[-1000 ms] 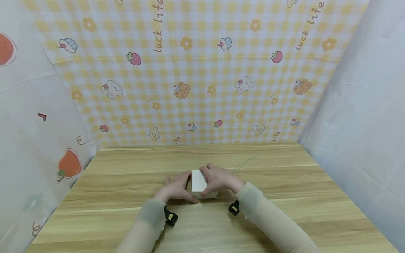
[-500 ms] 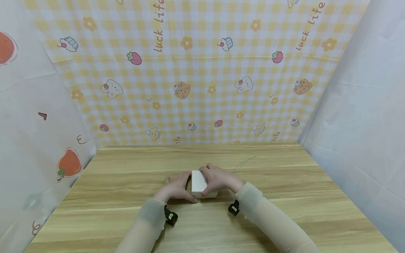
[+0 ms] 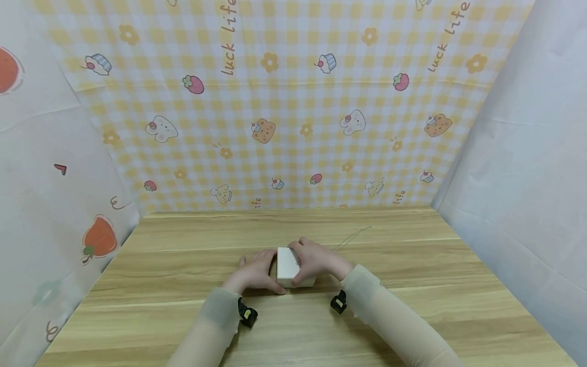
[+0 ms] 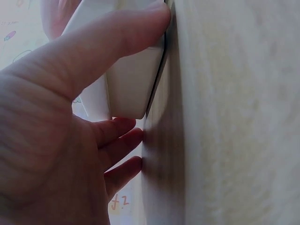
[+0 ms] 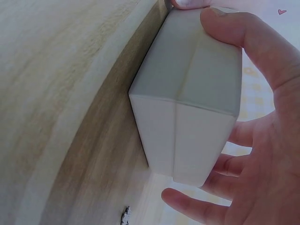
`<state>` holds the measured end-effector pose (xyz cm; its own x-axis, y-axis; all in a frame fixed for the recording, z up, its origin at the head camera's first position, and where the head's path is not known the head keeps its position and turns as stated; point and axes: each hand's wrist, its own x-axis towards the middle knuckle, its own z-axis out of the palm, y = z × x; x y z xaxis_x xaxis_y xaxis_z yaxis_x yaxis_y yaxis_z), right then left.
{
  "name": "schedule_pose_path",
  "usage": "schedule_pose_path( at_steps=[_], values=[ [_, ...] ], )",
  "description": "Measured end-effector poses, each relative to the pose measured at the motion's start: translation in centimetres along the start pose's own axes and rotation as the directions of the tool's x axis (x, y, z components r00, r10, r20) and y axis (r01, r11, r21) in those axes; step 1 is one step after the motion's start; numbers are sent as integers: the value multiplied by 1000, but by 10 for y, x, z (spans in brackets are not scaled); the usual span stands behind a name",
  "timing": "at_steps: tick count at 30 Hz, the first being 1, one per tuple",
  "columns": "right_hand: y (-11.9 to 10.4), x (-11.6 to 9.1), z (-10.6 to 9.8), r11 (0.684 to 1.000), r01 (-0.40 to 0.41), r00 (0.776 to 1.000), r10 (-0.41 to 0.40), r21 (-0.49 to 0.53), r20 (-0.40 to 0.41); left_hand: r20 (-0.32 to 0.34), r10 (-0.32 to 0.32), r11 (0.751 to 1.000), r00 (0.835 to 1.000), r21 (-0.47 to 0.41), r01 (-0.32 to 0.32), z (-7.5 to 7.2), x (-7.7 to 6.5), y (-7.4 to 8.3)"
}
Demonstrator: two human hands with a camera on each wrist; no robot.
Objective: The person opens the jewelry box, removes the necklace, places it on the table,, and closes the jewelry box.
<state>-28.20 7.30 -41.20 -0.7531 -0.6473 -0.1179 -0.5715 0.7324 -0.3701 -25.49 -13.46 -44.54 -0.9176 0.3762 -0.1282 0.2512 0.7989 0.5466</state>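
Note:
A small white lidded box sits on the wooden table between both hands. A seam runs around its sides, plain in the right wrist view. My left hand holds the lower part from the left, thumb along the near side close to the tabletop and fingers reaching behind. From the right, my right hand grips the upper part, with its thumb on the near side and fingers round the far side. The right hand covers much of the box top in the head view.
A thin looped cord lies on the table behind the right hand. In the right wrist view a small metallic piece rests on the wood. A yellow checked cloth hangs behind, with pale cloths at both sides.

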Motion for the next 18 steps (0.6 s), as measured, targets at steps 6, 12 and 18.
schedule_pose_path(
  at_steps=[6, 12, 18],
  values=[
    [2, 1, 2, 1000, 4, 1000, -4, -8, 2, -4, -2, 1000, 1000, -17, 2, -2, -2, 3],
    [3, 2, 4, 1000, 12, 1000, -12, -9, 1, 0, 11, 1000, 1000, -11, -11, -2, -3, 2],
    [3, 1, 3, 1000, 5, 1000, -5, -13, 6, -4, 4, 1000, 1000, -26, -4, -1, -2, 1]
  ],
)
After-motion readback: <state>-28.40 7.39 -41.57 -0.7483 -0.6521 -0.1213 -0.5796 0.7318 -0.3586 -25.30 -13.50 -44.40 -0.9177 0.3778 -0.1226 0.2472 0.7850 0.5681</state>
